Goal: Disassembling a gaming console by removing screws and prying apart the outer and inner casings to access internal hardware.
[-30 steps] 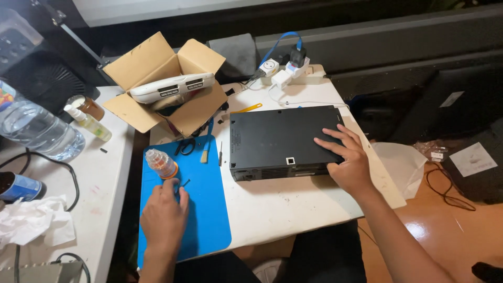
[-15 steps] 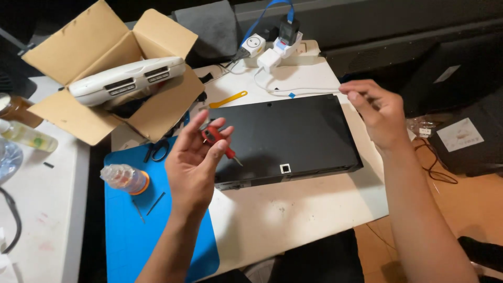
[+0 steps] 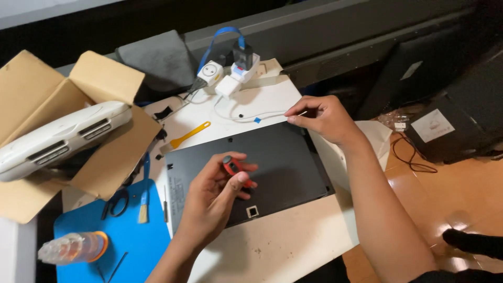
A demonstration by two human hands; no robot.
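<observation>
Over the black laptop base (image 3: pixel 246 175) on the white table (image 3: pixel 283 246), the left hand (image 3: pixel 215 196) grips a red-handled screwdriver (image 3: pixel 234 169) best kept upright, while the right hand (image 3: pixel 325 118) pinches a thin white cable (image 3: pixel 251 116) at the laptop's far edge.

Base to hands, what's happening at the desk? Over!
Left hand gripping red-handled screwdriver over black laptop base. Right hand pinching white cable at laptop's far edge. Yellow pry tool beside laptop.
</observation>
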